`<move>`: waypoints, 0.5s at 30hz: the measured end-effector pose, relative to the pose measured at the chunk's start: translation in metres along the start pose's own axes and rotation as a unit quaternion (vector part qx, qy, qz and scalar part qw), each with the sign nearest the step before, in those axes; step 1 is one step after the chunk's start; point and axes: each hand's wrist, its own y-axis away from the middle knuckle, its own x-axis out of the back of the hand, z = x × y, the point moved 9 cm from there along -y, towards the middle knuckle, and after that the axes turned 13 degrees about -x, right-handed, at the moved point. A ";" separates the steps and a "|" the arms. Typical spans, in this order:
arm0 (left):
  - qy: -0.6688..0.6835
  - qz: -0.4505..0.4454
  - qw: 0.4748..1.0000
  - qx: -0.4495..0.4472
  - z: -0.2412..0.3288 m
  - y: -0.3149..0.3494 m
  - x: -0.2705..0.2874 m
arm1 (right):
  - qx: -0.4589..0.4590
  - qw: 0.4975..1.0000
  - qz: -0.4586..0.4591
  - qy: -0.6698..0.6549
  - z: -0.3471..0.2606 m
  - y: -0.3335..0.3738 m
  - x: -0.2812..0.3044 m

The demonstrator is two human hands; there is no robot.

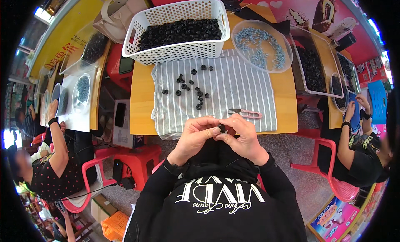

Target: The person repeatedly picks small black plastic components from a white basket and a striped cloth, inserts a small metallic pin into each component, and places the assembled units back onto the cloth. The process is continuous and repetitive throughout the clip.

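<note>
My left hand (193, 137) and my right hand (243, 138) meet at the near edge of the table. Both pinch one small black round part (222, 128) between thumbs and fingertips; the fingers hide most of it. Just beyond my right hand, a pair of thread snips (246, 113) with pink handles lies on a grey-and-white striped cloth (246, 90). Several loose black parts (199, 93), some ring-shaped and some smaller, are scattered over the cloth's left half.
A white perforated basket (179, 53) full of black parts stands at the back. Beside it sits a clear round tub (287, 60) of small bluish pieces. Co-workers sit left and right at tables with more tubs. A red stool (143, 160) stands at lower left.
</note>
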 end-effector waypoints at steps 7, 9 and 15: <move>-0.323 -0.042 0.941 -0.091 0.020 -0.012 -0.001 | 0.039 0.996 0.045 0.067 0.005 -0.006 0.002; -0.475 -0.095 0.860 -0.161 0.033 -0.012 -0.017 | 0.011 0.997 0.031 0.069 0.010 -0.010 0.002; -0.437 -0.081 0.868 -0.224 0.040 -0.011 -0.027 | -0.117 0.990 -0.012 -0.076 0.035 -0.018 -0.002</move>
